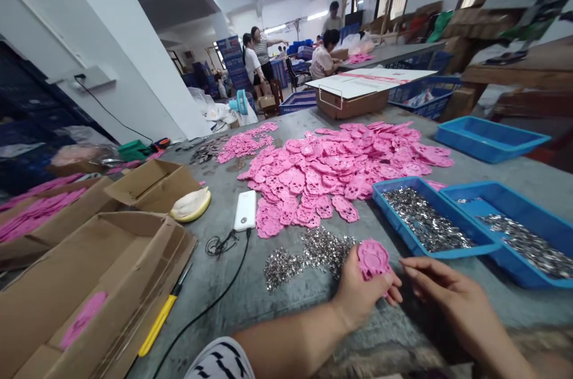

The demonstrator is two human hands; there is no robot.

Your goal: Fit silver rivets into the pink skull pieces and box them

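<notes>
- head view: the left hand grips a pink piece, thumb across its lower part and fingers curled around it, holding it up over the grey table.
- the right hand is just beside that piece, apart from it, with thumb and forefinger tips drawn close together; i cannot tell whether they touch or pinch anything.
- small metal parts lie loose in two adjoining piles on the table, beyond and to the left of the left hand.
- a large heap of pink pieces spreads behind the metal parts, with a smaller pink pile at its far left.
- to the right, two blue trays hold more shiny metal bits; another blue tray sits farther back.
- left of the metal parts, a white power bank has a black cable plugged in, near a yellow fruit peel.
- a yellow-handled tool lies alongside an open cardboard box with one pink item inside.
</notes>
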